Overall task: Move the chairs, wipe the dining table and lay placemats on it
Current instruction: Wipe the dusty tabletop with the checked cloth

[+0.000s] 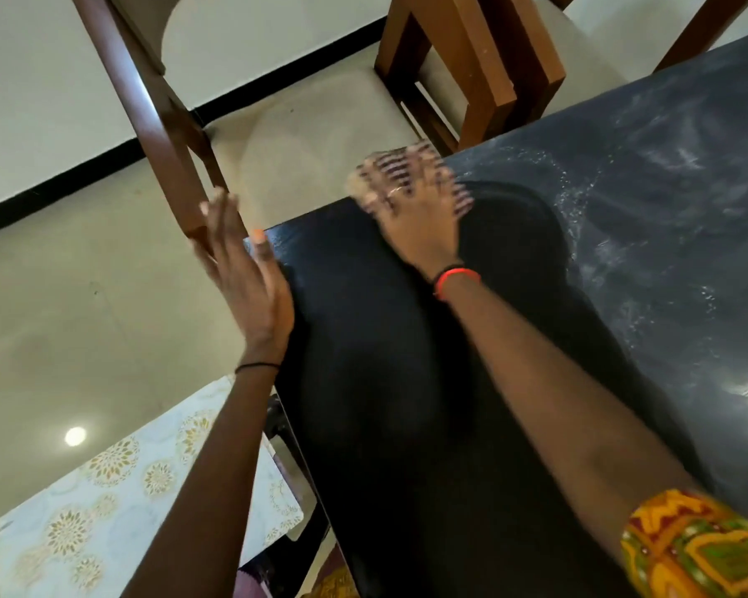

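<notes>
The dining table (pixel 666 217) has a dark, glossy top with wet streaks. My right hand (pixel 415 213) presses a striped beige cloth (pixel 389 170) flat on the table's far left corner; both are blurred by motion. My left hand (pixel 245 274) is at the table's left edge, fingers straight and apart, holding nothing. A wooden chair (pixel 156 123) with a cream seat stands just beyond that corner. A second wooden chair (pixel 484 66) stands along the far edge. A white placemat with gold flower prints (pixel 104 502) lies at the lower left, below table height.
Beige tiled floor (pixel 61 304) spreads out on the left, with a white wall and black skirting behind it. A bright spot of ceiling light reflects on the floor near the placemat.
</notes>
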